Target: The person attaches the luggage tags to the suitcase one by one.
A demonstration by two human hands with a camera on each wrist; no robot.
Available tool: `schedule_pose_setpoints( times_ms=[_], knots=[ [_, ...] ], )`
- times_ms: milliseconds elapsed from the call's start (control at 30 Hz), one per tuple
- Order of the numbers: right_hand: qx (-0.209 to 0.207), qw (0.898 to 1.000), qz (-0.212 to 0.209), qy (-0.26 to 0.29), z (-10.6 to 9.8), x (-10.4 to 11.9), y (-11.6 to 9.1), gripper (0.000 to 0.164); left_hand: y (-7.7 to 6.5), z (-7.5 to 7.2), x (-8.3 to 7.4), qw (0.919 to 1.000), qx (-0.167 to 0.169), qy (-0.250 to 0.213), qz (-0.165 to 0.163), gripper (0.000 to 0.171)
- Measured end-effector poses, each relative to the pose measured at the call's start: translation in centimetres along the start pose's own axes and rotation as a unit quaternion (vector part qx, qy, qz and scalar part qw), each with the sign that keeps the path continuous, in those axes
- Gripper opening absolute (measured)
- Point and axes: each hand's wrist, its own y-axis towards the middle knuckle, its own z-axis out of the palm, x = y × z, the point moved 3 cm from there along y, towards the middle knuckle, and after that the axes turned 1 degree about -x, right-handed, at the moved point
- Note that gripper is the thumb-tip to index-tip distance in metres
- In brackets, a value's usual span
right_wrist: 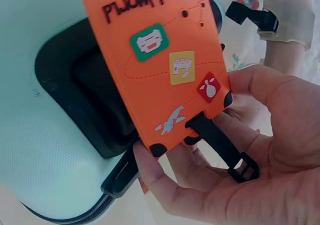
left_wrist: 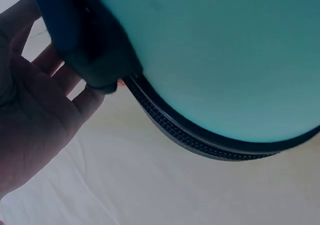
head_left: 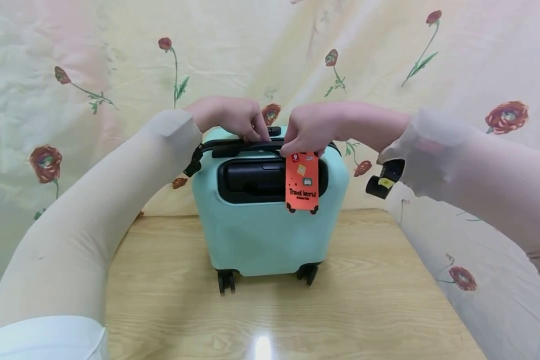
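Observation:
A mint-green suitcase (head_left: 261,235) stands upright on its wheels, a black recessed panel (head_left: 252,180) on the side facing me. At its upper edge, my left hand (head_left: 240,119) holds the black carry handle (head_left: 231,149); in the left wrist view its fingers (left_wrist: 60,77) pass behind that handle. An orange luggage tag (head_left: 302,182) reading "Travel World" hangs in front of the panel. My right hand (head_left: 312,127) grips the tag's upper end, with thumb and fingers at its corners in the right wrist view. The tag's black buckled strap (right_wrist: 217,140) lies close to the palm.
The suitcase stands on a wooden table (head_left: 270,320). Right behind it hangs a floral cloth (head_left: 225,60), which also falls along the right side. A zipper (left_wrist: 190,140) runs round the suitcase edge. A black strapped device (head_left: 385,179) sits at the right wrist.

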Motion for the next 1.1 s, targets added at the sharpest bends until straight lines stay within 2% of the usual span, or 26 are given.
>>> schedule_pose_setpoints(
  times_ms=[133,300,600,733,833,1100],
  knots=[
    [-0.004,1.0,-0.009,-0.018,0.2,0.2,-0.1,0.029,0.0,-0.1,0.1,0.9998,0.014,-0.003,-0.009,0.034],
    [-0.011,0.999,-0.02,-0.029,0.4,0.9,0.2,0.031,0.1,-0.2,0.7,0.9999,0.005,0.01,-0.011,0.029],
    [-0.035,0.999,-0.024,-0.031,0.6,1.2,0.1,0.027,-0.1,-0.1,0.7,0.9987,0.01,0.05,0.006,0.02],
    [-0.074,0.994,-0.048,-0.056,1.1,1.2,0.0,0.026,-0.1,0.0,0.6,0.9978,0.008,0.065,0.014,0.021],
    [-0.114,0.988,-0.072,-0.074,1.7,1.2,0.0,0.023,0.0,0.2,0.6,0.9981,-0.004,0.057,0.021,0.021],
    [-0.233,0.958,-0.147,-0.078,3.5,0.4,0.1,0.025,-0.1,0.7,-0.1,0.9955,-0.067,0.054,0.041,0.023]
  ],
)
